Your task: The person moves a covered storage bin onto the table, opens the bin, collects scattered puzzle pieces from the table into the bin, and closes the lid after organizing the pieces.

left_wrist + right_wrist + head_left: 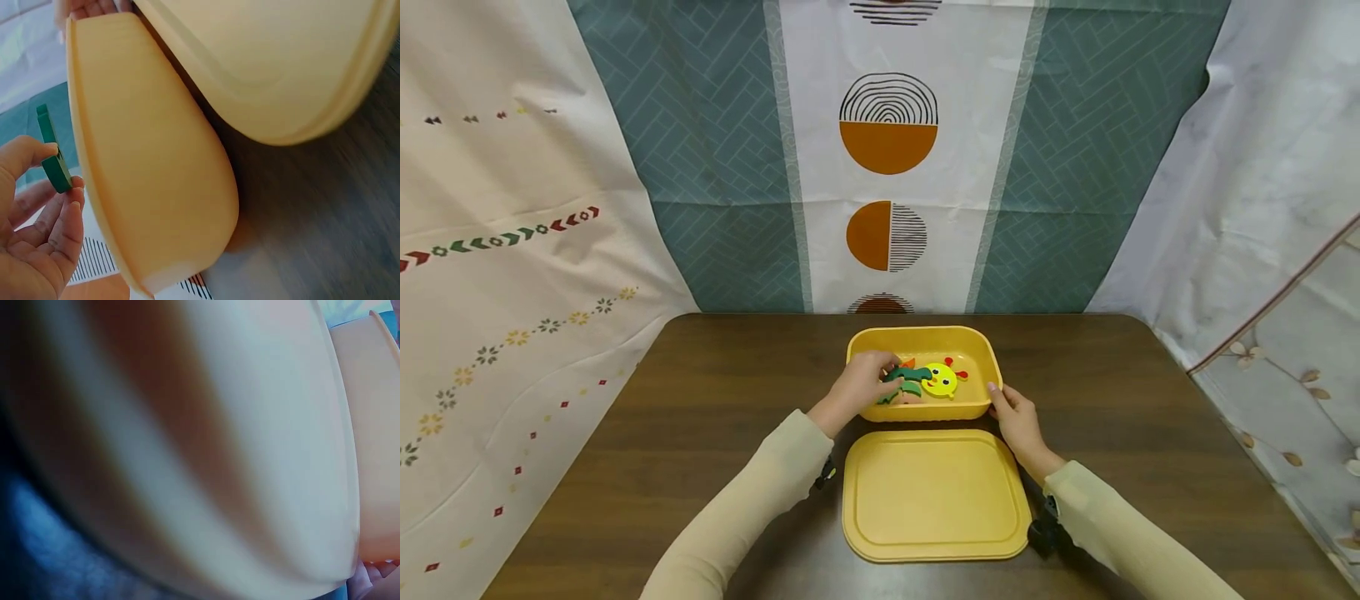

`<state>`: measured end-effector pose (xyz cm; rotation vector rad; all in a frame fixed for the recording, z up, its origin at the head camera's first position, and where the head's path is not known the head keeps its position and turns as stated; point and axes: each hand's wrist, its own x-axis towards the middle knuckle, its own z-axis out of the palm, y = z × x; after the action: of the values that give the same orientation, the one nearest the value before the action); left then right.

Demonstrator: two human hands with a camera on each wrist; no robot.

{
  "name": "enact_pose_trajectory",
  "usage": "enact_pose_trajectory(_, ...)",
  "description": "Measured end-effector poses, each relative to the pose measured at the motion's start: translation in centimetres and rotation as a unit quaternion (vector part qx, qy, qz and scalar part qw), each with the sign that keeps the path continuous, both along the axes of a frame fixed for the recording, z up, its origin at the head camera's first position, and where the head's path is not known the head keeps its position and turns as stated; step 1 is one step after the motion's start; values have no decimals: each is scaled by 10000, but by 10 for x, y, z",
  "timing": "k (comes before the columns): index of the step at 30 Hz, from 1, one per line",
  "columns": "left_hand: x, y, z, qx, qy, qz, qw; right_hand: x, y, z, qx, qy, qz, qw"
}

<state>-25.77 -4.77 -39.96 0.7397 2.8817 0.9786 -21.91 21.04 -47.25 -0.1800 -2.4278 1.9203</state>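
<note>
My left hand (865, 382) is over the left end of a yellow plastic box (973, 407). Between thumb and fingertips it pinches a flat dark green toy piece (55, 156), held above the box's rim in the left wrist view. Inside the box lie a round yellow smiling-face piece (940, 380) with red antennae, plus green, orange and tan pieces partly hidden by the hand. At the box's front right corner, my right hand (1019, 421) grips the rim, its thumb on the edge. In the right wrist view, only a bit of that hand (375, 581) shows.
A flat yellow lid (936, 496) lies on the dark wooden table (730, 433) just in front of the box, close below both forearms. Patterned cloth (887, 150) hangs behind the table's far edge and at both sides.
</note>
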Motion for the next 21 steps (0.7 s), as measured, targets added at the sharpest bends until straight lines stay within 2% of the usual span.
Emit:
enact_pose_trajectory(6, -1, 12, -3, 82, -101, -7, 9999, 1, -1, 1, -37, -16, -33, 10000)
enact_pose_trajectory(14, -7, 26, -14, 117, -255, -110, 9995, 3, -3, 2, -33, 24, -120, 9999)
enact_pose_trajectory(21, -9, 32, -20, -184, -373, -188, 9990, 2, -2, 2, -22, 109, -108, 9999)
